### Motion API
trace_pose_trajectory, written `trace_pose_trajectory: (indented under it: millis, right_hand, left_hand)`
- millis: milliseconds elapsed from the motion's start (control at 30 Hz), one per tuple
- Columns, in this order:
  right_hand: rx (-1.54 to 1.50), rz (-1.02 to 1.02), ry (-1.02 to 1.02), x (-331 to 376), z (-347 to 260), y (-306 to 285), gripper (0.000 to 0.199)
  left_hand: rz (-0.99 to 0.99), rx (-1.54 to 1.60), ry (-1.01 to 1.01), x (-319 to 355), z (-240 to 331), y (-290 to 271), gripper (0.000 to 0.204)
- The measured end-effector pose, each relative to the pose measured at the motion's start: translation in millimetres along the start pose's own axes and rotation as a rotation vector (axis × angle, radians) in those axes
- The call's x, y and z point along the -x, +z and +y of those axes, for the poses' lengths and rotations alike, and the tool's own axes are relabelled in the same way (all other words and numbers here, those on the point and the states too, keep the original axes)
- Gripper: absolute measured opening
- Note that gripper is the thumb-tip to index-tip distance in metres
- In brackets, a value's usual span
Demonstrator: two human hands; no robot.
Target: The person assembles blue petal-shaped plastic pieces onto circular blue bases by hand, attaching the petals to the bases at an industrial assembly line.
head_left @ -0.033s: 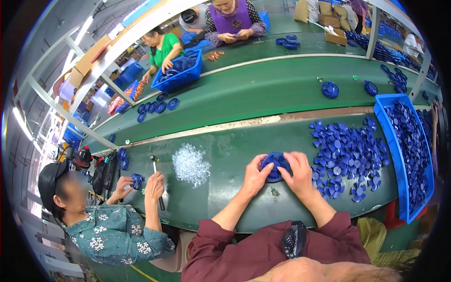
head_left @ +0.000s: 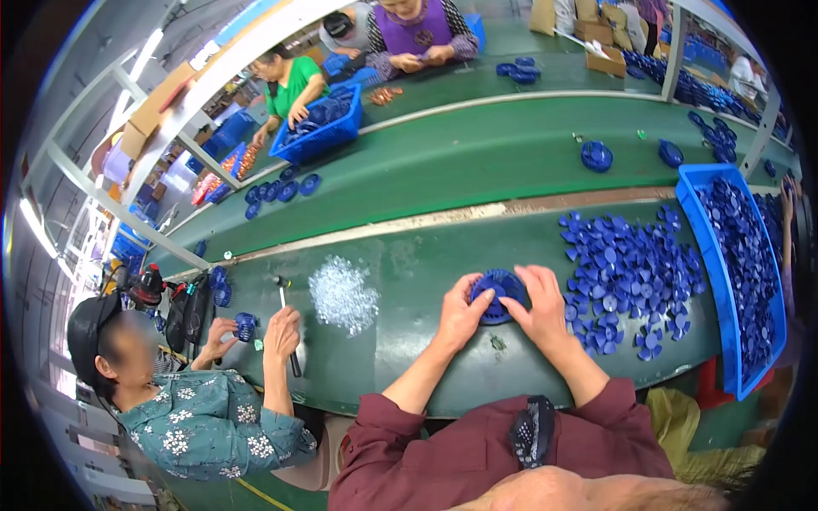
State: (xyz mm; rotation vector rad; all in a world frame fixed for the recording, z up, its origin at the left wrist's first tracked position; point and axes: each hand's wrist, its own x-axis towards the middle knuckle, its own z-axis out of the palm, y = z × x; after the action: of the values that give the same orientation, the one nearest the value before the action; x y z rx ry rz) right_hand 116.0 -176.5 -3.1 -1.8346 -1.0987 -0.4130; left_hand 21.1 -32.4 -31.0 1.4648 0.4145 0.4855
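Over the near part of the green bench, my left hand and my right hand hold a round blue plastic fan housing between them. My left fingers curl round its left side and the thumb rests on it. My right thumb presses its inside while the right fingers arch over its right rim. Partly covered by my hands, its inside cannot be fully seen. Right of my right hand spreads a pile of small blue fan blades. To the left lies a heap of small clear pieces.
A blue crate full of blades borders the bench's right end. At left, a co-worker holds a hammer and a blue housing. Beyond runs a green conveyor carrying blue housings, with people working across it.
My right fingers have lifted slightly at the housing's rim. The housing stays in both hands. The whole view has shifted a little.
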Motion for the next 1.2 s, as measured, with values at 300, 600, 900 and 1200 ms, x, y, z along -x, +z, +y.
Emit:
trace_pose_trajectory:
  millis: [300, 600, 900, 1200]
  right_hand:
    - [-0.621, -0.416, 0.624, -0.5, 16.3, 12.8, 0.029]
    - [-0.568, -0.552, 0.771, -8.2, 29.7, 29.6, 0.031]
    - [-0.321, -0.093, 0.545, -53.0, 87.8, 37.8, 0.051]
    - [0.679, -0.303, 0.193, -68.0, 125.4, -7.0, 0.033]
  left_hand:
    - [-0.015, -0.026, 0.037, 2.0, 12.5, -0.6, 0.032]
    - [0.137, -0.22, 0.091, -16.0, -7.4, -20.1, 0.047]
    - [0.173, -0.282, 0.118, -13.5, 0.7, -12.6, 0.036]
    - [0.028, -0.214, 0.103, -12.5, -11.0, -10.2, 0.035]
